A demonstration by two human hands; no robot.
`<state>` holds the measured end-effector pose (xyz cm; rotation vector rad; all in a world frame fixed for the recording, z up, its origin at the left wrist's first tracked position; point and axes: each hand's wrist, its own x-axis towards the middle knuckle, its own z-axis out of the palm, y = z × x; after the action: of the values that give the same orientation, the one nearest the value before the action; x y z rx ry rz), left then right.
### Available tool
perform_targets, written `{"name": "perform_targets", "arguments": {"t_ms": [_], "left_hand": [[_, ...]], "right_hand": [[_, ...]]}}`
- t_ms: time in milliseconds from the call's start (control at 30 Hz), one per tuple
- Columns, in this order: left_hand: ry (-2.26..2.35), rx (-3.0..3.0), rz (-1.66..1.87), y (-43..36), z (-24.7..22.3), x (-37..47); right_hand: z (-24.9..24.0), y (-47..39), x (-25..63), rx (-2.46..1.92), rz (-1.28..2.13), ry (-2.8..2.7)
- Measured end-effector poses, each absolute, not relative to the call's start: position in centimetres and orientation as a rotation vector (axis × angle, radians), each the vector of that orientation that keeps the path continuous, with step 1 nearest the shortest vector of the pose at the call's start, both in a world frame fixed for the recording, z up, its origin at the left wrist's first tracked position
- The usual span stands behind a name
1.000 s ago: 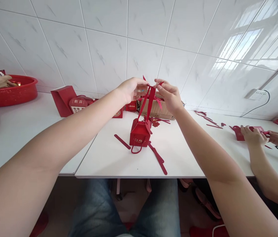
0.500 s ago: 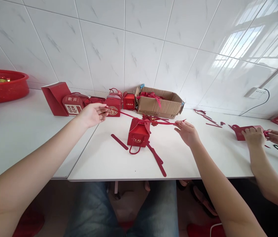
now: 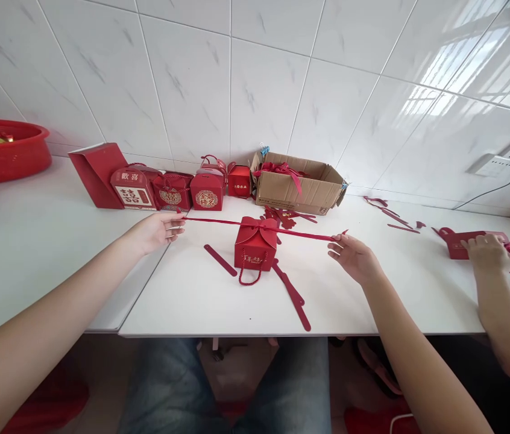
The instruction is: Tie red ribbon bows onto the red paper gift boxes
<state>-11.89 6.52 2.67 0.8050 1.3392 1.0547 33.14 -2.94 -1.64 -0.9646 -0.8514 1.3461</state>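
A small red gift box (image 3: 255, 244) stands upright on the white table, its rope handle hanging down in front. A thin red ribbon (image 3: 300, 233) crosses its top, with a knot over the middle of the lid. My left hand (image 3: 158, 233) pinches one end of the ribbon, out to the left. On the other side, my right hand (image 3: 353, 256) pinches the opposite end. Between my hands the ribbon is stretched nearly straight. Dark red paper strips (image 3: 220, 260) lie on both sides of the box, and more red scraps (image 3: 284, 217) lie behind it.
Finished-looking red boxes (image 3: 173, 191) line the wall. Beside them a cardboard carton (image 3: 289, 194) holds red ribbon. A red basin (image 3: 20, 160) stands far left. At right, another person's hands (image 3: 490, 253) work on a red box (image 3: 458, 244). The table's front edge (image 3: 255, 334) runs before my legs.
My hands have moved farther apart and slightly down. The ribbon has drawn tight, and its knot now sits down on the box top. The view has shifted a little.
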Motion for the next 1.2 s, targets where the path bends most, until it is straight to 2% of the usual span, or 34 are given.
{"name": "perform_targets", "arguments": {"t_ms": [400, 600, 700, 800, 867, 1000, 1200], "left_hand": [[1.391, 0.948, 0.983, 7.1, 1.2, -12.9], [1.557, 1.150, 1.001, 7.2, 0.5, -13.2], [1.731, 1.265, 1.100, 6.4, 0.7, -12.5], [1.927, 1.594, 1.263, 5.1, 1.5, -10.7], [1.675, 1.965, 1.206, 4.0, 2.3, -8.8], [1.136, 2.210, 1.110, 2.4, 3.2, -4.1], [1.032, 1.998, 1.150, 2.1, 1.1, -0.5]], "right_hand": [[-1.5, -3.6, 32.6, -1.006, 1.360, -0.773], [-1.3, -3.2, 32.5, -1.099, 1.269, -0.766], [-0.6, -2.7, 32.1, -1.365, 0.970, -0.788], [1.1, -2.2, 30.1, -1.468, 0.380, -0.875], [2.5, -1.6, 27.8, -1.333, 0.171, -1.128], [3.7, 0.2, 22.5, -1.086, 0.307, -1.668], [1.1, 1.7, 19.7, -1.063, 0.496, -1.749]]}}
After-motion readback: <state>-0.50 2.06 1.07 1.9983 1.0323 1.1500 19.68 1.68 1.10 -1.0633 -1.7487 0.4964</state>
